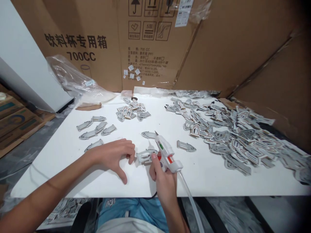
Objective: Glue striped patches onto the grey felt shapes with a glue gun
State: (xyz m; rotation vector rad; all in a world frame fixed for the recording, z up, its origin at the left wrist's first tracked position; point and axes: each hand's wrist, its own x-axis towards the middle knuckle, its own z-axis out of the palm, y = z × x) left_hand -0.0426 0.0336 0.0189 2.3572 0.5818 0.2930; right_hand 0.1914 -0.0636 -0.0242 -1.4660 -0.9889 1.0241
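Note:
My right hand is wrapped round a white hot glue gun with a clear glue stick trailing from its back. The nozzle points up and away, over the table. My left hand holds nothing; its thumb and fingers are apart, the fingertips close to a grey window-shaped piece. That piece lies flat between my hands, partly hidden by the right one. Another grey piece lies beyond the nozzle, and one more lies right of the gun.
Several grey pieces lie on the left of the white table. A small cluster sits at the back, and a large heap spreads over the right side. Cardboard boxes wall the back, with plastic film at the left.

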